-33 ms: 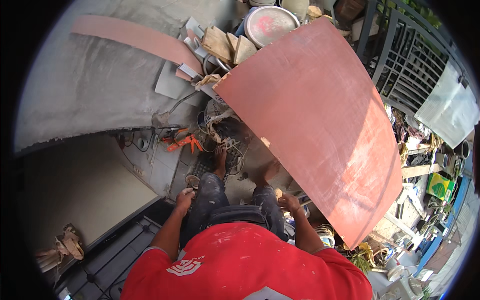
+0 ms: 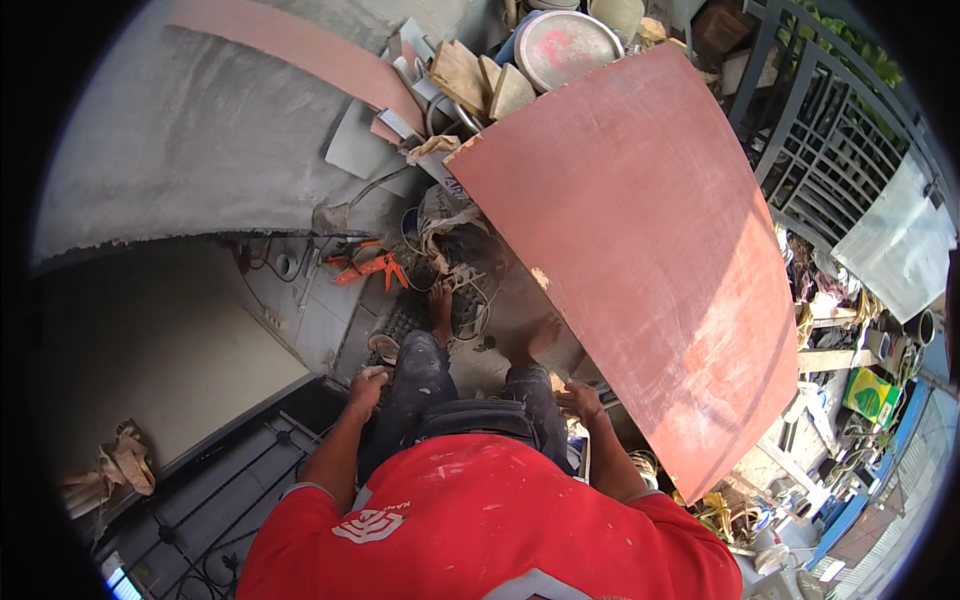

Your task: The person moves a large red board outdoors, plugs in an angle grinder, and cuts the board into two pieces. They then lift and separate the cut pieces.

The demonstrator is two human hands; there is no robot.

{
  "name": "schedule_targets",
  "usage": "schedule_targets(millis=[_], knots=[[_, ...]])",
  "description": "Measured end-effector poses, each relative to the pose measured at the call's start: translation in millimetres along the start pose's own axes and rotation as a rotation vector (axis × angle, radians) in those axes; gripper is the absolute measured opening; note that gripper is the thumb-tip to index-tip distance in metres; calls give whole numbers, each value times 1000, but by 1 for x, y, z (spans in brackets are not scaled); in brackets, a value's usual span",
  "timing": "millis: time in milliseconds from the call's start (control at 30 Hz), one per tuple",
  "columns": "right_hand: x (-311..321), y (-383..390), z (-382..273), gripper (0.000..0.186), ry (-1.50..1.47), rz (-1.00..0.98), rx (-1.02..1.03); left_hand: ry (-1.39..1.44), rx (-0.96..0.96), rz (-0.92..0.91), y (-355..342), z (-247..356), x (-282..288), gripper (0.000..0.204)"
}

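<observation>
My left hand (image 2: pixel 369 388) hangs beside my left thigh with its fingers curled closed. Whatever it might hold is too small to make out. On the other side, my right hand (image 2: pixel 579 399) is beside my right leg, its fingers bent together and their inner side hidden. A small tan piece (image 2: pixel 557 382) shows next to those fingertips; I cannot tell whether they touch it. Ahead and to the right, a large reddish board (image 2: pixel 640 240) with chipped edges slants across the view. Its near end passes close to my right forearm.
An orange caulking gun (image 2: pixel 370 268) lies left of my bare feet, near a crumpled sack (image 2: pixel 450 225) and cables. Wood blocks (image 2: pixel 462 80) and a round lid (image 2: pixel 568 50) are piled beyond. A grey metal gate (image 2: pixel 830 130) stands far right. A dark metal grille (image 2: pixel 230 500) lies at lower left.
The view has tilted slightly, so the far objects sit a little further right and higher. Both hands keep nearly the same pose beside my legs.
</observation>
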State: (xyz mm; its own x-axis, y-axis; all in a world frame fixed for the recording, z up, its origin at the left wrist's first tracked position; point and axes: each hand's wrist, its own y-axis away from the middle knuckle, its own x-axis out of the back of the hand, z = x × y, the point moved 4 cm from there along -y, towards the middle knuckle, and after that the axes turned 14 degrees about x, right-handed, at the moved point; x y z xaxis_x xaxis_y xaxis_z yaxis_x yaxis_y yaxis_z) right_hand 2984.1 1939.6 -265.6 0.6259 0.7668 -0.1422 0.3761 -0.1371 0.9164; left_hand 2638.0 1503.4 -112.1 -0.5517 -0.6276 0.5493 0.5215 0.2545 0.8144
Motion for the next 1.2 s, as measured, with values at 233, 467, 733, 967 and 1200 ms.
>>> schedule_targets(millis=[233,467,733,967,1200], knots=[[-2,23,-95,53,324,-30,36,293,316,-98,-19,-135,-23,44],[-78,30,-157,60,1096,-337,34,224,158,-64,-101,-185,-15,54],[-304,14,-237,26,888,-142,168,145,-73,11,-149,-174,90,44],[-524,-5,-286,26,1238,-440,573,1211,157,-137,-170,-224,191,31],[-657,-22,-282,23,1269,-594,350,423,-228,396,-202,-294,224,22]])
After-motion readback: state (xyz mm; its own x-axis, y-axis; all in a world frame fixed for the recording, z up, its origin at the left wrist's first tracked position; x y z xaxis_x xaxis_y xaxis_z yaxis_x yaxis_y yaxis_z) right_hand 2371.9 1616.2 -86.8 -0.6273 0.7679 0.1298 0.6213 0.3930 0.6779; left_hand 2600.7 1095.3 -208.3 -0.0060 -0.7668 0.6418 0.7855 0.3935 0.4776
